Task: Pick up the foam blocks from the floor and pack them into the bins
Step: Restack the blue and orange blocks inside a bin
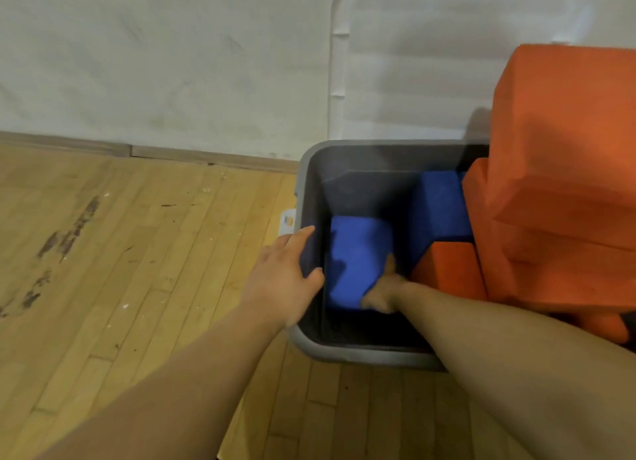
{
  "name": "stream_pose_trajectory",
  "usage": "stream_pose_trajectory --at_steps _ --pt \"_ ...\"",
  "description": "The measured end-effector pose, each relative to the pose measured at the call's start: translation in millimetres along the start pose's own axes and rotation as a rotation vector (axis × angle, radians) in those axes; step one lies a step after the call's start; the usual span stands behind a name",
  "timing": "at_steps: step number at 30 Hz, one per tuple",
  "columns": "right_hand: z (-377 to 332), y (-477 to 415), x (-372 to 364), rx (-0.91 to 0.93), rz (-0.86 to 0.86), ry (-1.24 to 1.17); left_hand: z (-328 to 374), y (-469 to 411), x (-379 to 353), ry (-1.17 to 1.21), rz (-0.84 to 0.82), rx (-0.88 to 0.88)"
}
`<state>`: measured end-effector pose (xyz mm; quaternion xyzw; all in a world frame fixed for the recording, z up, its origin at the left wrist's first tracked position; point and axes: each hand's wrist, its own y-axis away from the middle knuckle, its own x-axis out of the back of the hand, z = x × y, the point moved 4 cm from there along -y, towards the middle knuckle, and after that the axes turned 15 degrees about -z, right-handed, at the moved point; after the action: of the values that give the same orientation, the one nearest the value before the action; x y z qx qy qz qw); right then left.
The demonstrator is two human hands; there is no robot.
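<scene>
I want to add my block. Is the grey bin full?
Not yet. The grey bin holds only a low blue block at left, bare wall above it; orange blocks at right rise past the rim.

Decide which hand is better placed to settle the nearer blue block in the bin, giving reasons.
Right. The right hand is inside the grey bin, touching the nearer blue block; the left hand grips the bin's rim.

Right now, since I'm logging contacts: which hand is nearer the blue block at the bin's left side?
Right. The right hand reaches inside the gray bin and touches the blue block at its right edge; the left hand holds the bin's left rim, beside it.
</scene>
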<state>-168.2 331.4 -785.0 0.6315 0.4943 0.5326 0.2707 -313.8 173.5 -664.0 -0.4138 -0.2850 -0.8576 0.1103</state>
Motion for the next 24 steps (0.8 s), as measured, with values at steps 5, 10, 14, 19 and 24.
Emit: stream_pose_trajectory --at_steps 5,10,14,19,24 --pt "2 -4 8 0.084 0.102 -0.340 1 0 1 0.064 0.020 -0.044" --pt "4 4 8 0.104 0.111 -0.366 -1 3 2 0.166 0.034 -0.065" --pt "-7 31 13 0.184 0.089 -0.323 2 5 5 0.212 0.025 -0.083" --pt "-26 94 45 0.238 0.354 -0.010 0 -3 13 0.179 -0.023 -0.109" --pt "-25 110 62 0.524 0.720 -0.188 -6 -8 17 0.165 -0.047 -0.128"
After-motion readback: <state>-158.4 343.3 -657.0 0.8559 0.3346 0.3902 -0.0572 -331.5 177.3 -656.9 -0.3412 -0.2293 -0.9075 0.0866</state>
